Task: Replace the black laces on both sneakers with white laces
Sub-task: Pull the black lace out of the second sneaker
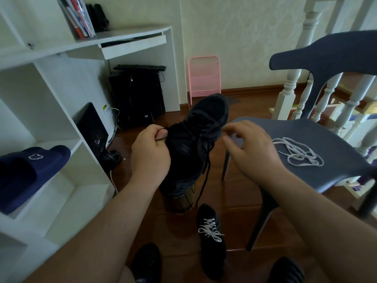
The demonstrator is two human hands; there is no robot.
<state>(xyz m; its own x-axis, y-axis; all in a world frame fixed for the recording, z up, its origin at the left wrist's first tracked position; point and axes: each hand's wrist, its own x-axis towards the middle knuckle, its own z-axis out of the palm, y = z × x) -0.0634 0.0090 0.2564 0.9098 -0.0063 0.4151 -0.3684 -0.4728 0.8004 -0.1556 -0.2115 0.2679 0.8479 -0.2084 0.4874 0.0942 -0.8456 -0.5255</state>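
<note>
A black sneaker [195,139] is held up in the middle of the view, toe pointing away. My left hand [150,152] grips its left side and pinches a black lace [206,172], whose loose end hangs down the shoe's right side. Just right of the shoe, my right hand [251,148] hovers with fingers curled and apart, holding nothing I can see. A loose white lace [297,153] lies tangled on the grey chair seat [330,139]. On the floor below stands the second black sneaker [212,240], laced in white.
White shelving [61,123] fills the left side, with a navy slipper [30,170] on a shelf. A computer tower [136,94] stands under the desk, a pink rack [204,78] against the wall. White stair balusters [293,82] rise behind the chair. My black-socked feet [146,260] rest on the wooden floor.
</note>
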